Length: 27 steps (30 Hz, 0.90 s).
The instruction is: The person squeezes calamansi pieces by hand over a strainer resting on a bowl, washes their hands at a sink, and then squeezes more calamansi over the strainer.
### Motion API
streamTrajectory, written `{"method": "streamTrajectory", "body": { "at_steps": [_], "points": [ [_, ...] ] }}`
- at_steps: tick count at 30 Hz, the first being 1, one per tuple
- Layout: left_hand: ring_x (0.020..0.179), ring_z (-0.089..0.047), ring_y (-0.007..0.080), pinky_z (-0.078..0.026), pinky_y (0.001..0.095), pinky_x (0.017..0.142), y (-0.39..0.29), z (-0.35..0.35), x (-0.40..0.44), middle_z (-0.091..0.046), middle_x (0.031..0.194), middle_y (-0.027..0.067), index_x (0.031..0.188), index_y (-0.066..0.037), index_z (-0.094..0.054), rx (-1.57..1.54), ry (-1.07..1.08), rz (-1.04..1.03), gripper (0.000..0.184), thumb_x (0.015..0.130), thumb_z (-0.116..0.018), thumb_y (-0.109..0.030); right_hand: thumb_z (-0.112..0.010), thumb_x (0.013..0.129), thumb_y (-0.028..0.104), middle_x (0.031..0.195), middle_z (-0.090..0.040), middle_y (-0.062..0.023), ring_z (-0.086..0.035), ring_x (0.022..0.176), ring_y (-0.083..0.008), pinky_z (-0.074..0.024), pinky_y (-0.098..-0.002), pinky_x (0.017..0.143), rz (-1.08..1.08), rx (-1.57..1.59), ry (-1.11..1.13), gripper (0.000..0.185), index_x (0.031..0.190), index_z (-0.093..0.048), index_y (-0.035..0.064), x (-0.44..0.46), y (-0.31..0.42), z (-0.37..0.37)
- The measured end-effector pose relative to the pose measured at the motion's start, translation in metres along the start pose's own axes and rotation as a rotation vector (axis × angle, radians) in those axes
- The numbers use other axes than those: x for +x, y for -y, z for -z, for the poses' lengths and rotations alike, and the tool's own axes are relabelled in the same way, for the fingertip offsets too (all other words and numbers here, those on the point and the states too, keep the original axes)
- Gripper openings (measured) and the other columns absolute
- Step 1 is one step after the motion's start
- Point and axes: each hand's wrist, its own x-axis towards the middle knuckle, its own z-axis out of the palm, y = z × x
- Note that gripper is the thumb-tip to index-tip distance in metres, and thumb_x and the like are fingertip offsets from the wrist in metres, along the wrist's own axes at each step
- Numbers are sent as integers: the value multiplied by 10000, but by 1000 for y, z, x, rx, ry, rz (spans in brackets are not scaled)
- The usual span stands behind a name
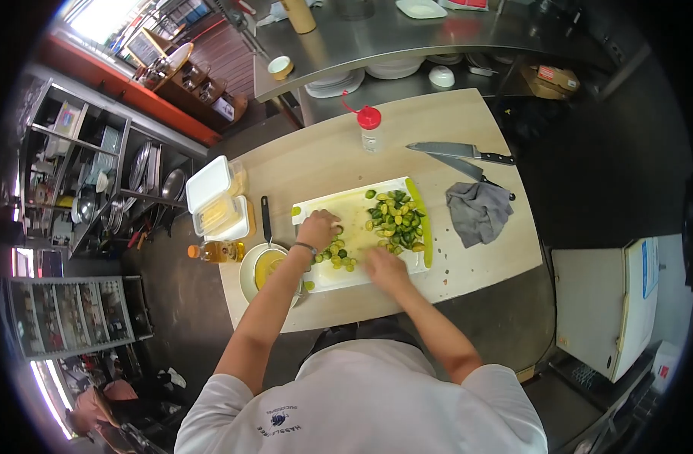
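A white cutting board (pixel 362 195) with green ends lies on the light table. My left hand (pixel 318 229) is over its left part, beside a small group of cut limes (pixel 337 256); the fingers are curled, and what they hold is too small to name. Low over the board's middle is my right hand (pixel 386 268), its fingers smeared by motion. A larger pile of green and yellow lime pieces (pixel 396 219) lies at the board's right side. Left of the board, a strainer (pixel 268 266) with a black handle rests over a white bowl (pixel 248 281) with yellow liquid.
Two knives (pixel 456 151) and a grey cloth (pixel 479 213) are on the table's right. A red-capped bottle (pixel 370 129) stands near the far edge. Plastic containers (pixel 224 208) and an oil bottle (pixel 216 251) are at the left. Beyond is a steel counter (pixel 346 57).
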Motion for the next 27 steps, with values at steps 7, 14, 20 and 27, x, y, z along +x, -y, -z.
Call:
{"method": "streamTrajectory", "body": {
  "at_steps": [7,14,20,27],
  "points": [
    [977,-492,193,-399,379,798,-1,-18,-10,-569,951,1,965,-169,-607,342,59,-27,286,702,-643,-276,-623,743,242,912,-506,-82,-575,791,-242,-498,-351,613,70,-173,20,320,1005,-547,75,20,38,-47],
    [889,-532,198,-403,364,783,8,-25,-2,-580,865,21,896,-142,-606,390,15,-114,219,689,-625,-212,-507,767,131,906,-525,-111,-589,759,-235,-508,-334,581,98,-262,59,146,838,-561,16,34,34,-57],
    [815,-579,206,-447,299,755,-20,20,-22,-592,863,57,962,-99,-622,-196,-139,131,249,714,-617,-116,-501,750,105,930,-521,-127,-589,754,-232,-512,-332,584,73,-313,7,153,852,-543,0,33,39,-56],
    [762,-578,116,-470,252,720,16,35,-104,-567,859,7,1069,8,-545,-1633,-374,588,293,790,-615,-47,-490,775,117,923,-514,-138,-570,779,-250,-506,-341,612,23,-351,93,150,859,-524,-3,40,36,-61]
  ]
}}
